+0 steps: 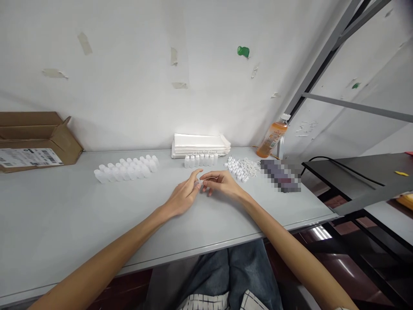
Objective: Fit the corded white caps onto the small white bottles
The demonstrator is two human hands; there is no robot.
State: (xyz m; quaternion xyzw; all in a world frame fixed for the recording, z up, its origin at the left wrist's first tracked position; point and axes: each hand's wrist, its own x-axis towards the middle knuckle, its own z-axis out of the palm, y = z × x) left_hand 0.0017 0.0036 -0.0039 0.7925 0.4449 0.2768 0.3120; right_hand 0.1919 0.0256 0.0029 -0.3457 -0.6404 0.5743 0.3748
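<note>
Over the middle of the table, my left hand [183,194] is closed around a small translucent white bottle [198,183]. My right hand [224,183] pinches at the bottle's end, where a small white cap seems to be, partly hidden by the fingers. A thin white loop shows along the right index finger. Just behind my hands, several small white bottles with caps [201,160] stand in a row. To the right of my right hand lies a pile of white caps with loops [240,168]. Rows of translucent bottles without visible caps [125,169] stand on the left.
A stack of flat white sheets or bags [200,145] lies against the wall. An orange drink bottle [272,137] leans at the back right, near a blurred dark object [280,175]. An opened cardboard box [38,140] sits far left on the grey table [80,224]. Metal frame bars rise on the right.
</note>
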